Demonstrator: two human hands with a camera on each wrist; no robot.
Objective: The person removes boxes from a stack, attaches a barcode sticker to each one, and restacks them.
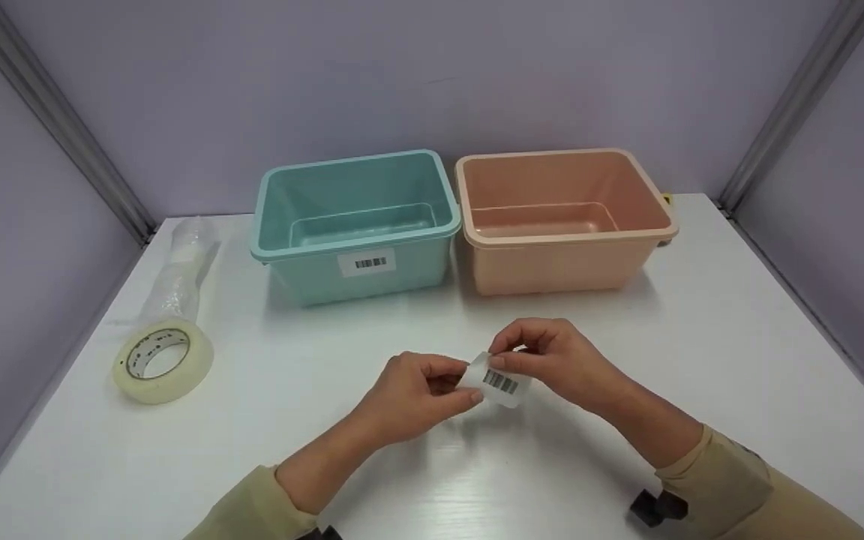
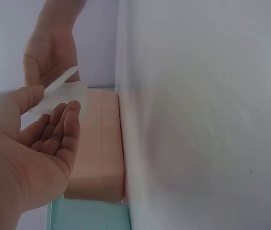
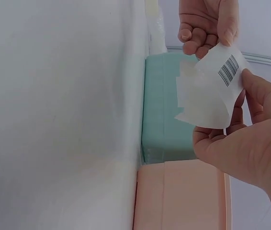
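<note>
A white tabletop (image 1: 702, 360) is enclosed by pale lilac walls with metal corner rails. At its far side a teal bin (image 1: 357, 225) and a peach bin (image 1: 563, 217) are set side by side, close together, both open-topped; a white barcode sticker (image 1: 367, 262) is fixed to the near wall of the teal bin. Along the left edge a clear plastic sleeve (image 1: 181, 270) is laid, and a roll of clear tape (image 1: 163, 361) is placed flat at its near end. In front of the bins, above the middle of the tabletop, a small barcode label (image 1: 499, 381) is held between both hands. The left hand (image 1: 409, 397) is curled, its fingers (image 1: 469, 397) pinching the label's left edge. The right hand (image 1: 552, 360) is curled likewise, its fingers (image 1: 503, 361) pinching the label's upper edge. In the right wrist view the label (image 3: 212, 88) is seen clear of the tabletop, with its printed barcode at its upper right.
</note>
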